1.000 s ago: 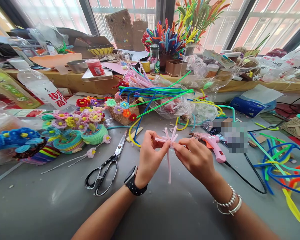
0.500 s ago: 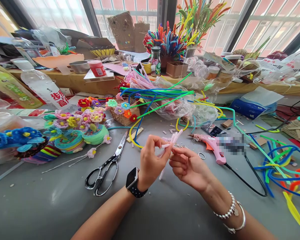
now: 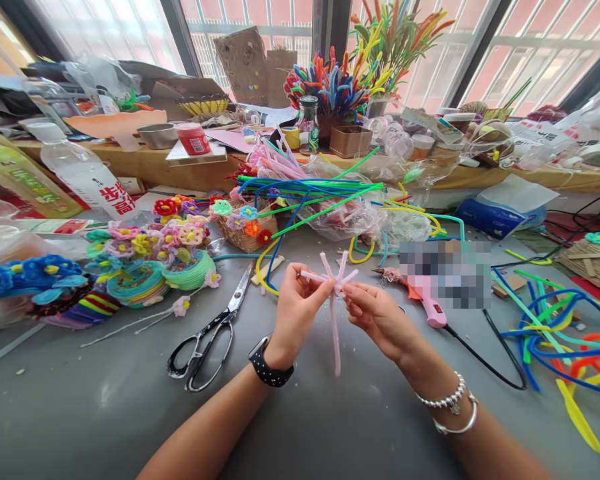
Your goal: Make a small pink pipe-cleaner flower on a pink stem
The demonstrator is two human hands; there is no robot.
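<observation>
The grey surface (image 3: pixel 105 413) spreads below both grips, and the bagged bundle of coloured pipe cleaners (image 3: pixel 325 193) lies beyond them. The scissors (image 3: pixel 207 333) lie to the left of your left grip, and the pink glue gun (image 3: pixel 425 300) is just right of your right grip. Your left hand (image 3: pixel 295 310) and right hand (image 3: pixel 380 317) meet above the surface. Each grip is narrow, pinched on the pink pipe-cleaner star (image 3: pixel 335 333); its spokes fan out above the grips and its long stem hangs below them. To do this well, pinch the hub firmly with the right grip. Bend one spoke at a time with the left, so the twist does not loosen and the spokes sit evenly.
</observation>
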